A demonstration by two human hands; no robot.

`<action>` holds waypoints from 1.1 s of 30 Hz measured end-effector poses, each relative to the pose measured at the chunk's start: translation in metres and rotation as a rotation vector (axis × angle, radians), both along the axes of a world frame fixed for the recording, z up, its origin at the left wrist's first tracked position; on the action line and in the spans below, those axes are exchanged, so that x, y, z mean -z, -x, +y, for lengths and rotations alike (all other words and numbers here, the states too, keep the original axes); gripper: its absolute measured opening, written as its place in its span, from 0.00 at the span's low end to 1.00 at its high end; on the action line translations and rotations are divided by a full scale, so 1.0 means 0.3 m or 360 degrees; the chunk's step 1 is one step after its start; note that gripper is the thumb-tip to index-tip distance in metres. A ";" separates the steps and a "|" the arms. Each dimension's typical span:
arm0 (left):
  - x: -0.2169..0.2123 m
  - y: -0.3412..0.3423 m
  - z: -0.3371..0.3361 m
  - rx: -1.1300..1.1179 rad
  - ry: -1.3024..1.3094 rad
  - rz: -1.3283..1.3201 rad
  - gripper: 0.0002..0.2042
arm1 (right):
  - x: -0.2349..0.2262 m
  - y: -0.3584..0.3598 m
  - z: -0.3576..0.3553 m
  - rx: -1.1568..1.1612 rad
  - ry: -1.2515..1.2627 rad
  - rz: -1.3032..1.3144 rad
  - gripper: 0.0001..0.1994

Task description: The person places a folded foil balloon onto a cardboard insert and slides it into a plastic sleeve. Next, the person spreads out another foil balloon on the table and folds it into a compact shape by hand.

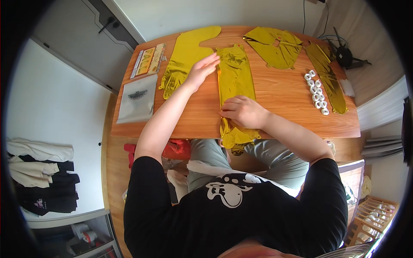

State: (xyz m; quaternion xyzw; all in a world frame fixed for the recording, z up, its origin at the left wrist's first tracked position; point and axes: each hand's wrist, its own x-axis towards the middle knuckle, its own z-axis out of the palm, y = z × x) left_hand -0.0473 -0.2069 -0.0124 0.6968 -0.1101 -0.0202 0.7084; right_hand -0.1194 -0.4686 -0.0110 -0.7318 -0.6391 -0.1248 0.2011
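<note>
A long flat gold foil balloon [235,79] lies lengthwise on the table in front of me, and its crumpled near end hangs over the front edge. My left hand [204,71] touches its left edge near the far end, fingers stretched out. Closer to me, my right hand [245,111] rests on the foil with fingers curled and pinching the left edge. The fingertips there are partly hidden. To the left lies another flat gold foil balloon [189,49] with a curved far end. A folded gold foil balloon [275,45] sits at the far right.
Beside the right edge lie a narrow gold foil strip [325,75] and several small white rolls [317,92]. A black router [344,56] stands behind them. At the left are a printed packet [149,60] and a clear plastic bag [137,99] on the wooden table [279,116].
</note>
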 end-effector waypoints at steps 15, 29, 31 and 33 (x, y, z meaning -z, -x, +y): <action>-0.011 0.031 0.020 -0.0059 -0.2221 -0.1208 0.27 | 0.008 0.000 -0.002 -0.0028 -0.0084 -0.0040 0.16; -0.003 -0.013 0.049 0.0085 -0.2151 -0.1094 0.30 | 0.001 0.014 -0.005 0.0000 0.0127 -0.0183 0.18; 0.004 -0.018 0.058 0.0085 -0.2141 -0.1064 0.31 | -0.009 0.017 -0.003 -0.0006 0.0131 -0.0190 0.18; 0.001 -0.022 0.053 0.0094 -0.2126 -0.1038 0.33 | -0.011 0.020 -0.005 -0.0001 0.0156 -0.0158 0.18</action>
